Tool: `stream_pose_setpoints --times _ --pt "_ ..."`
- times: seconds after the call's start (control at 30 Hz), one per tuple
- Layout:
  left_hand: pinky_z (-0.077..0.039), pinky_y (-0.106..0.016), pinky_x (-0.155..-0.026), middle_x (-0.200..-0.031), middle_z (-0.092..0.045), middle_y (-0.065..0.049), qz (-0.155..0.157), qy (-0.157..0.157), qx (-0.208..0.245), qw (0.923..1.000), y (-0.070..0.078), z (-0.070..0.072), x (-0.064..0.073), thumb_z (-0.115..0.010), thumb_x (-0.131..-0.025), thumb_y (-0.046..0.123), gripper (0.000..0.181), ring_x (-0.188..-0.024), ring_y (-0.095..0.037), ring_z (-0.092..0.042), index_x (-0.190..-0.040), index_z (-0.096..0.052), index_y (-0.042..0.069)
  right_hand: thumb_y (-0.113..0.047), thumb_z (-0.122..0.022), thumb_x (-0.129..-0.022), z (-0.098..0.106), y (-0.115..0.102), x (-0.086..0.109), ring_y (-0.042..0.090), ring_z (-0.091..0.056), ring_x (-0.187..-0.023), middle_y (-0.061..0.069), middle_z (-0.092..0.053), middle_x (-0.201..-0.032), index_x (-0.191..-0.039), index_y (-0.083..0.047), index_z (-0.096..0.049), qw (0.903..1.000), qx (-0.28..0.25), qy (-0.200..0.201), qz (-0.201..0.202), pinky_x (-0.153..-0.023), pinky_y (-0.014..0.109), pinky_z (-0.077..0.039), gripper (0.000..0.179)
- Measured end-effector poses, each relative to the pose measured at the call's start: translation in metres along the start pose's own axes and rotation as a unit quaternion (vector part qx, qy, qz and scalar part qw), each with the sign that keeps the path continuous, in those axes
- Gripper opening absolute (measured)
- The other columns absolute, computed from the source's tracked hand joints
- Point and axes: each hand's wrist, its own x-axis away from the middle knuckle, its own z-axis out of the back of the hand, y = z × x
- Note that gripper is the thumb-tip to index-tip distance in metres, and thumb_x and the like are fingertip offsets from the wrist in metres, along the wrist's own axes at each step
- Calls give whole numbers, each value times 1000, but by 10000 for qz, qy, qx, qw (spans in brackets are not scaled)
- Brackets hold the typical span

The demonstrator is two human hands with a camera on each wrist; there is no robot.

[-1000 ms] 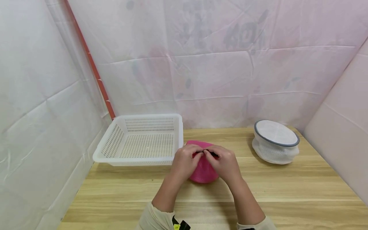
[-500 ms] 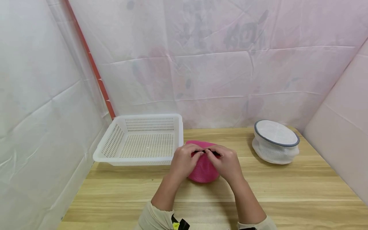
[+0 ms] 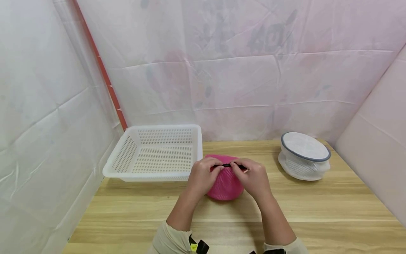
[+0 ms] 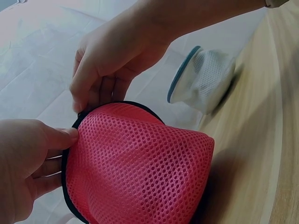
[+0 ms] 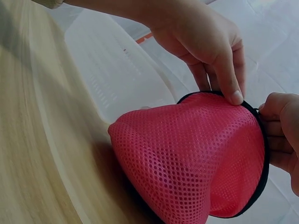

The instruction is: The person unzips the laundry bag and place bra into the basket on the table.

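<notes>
A pink mesh laundry bag (image 3: 224, 187) with a black zipper edge (image 3: 227, 165) stands on the table between both hands. My left hand (image 3: 200, 176) pinches the black edge at its left part, thumb on the near side, as the right wrist view also shows. With thumb and fingers my right hand (image 3: 253, 175) pinches the same edge farther right. Beside its fingertips a small dark zipper pull (image 5: 257, 111) shows in the right wrist view. A short stretch of black edge lies bare between the hands. The pink mesh (image 4: 140, 163) bulges, and its inside is hidden.
A white perforated plastic basket (image 3: 152, 177) stands at the back left, close to the pink bag. At the back right sits a white mesh laundry bag (image 3: 304, 169) with a grey rim. Pale sheeting (image 3: 234, 81) walls the wooden table (image 3: 304, 218) behind and on both sides.
My right hand has slid a little to the right along the black edge, so the fingertips are farther apart and more of the edge shows. My left hand has stayed almost still.
</notes>
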Motion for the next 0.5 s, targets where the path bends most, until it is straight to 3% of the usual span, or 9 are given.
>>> stream_pose_setpoints --times 0.27,0.5 --pt "-57 -21 -79 -88 -74 0 78 -42 30 10000 -1 2 0 -78 -84 13 9 -87 -11 -70 -91 -77 8 -4 -78 -81 4 2 0 12 -67 -68 5 -74 -80 -88 -4 -78 9998 -27 -42 -200 -52 11 -52 7" --pt "-58 -22 -80 -90 -75 0 161 20 16 9999 -2 2 -1 -78 -84 11 9 -88 -12 -71 -92 -77 8 0 -78 -79 2 0 -1 11 -68 -69 5 -74 -81 -86 -4 -77 9998 -204 -71 22 -58 11 -53 8"
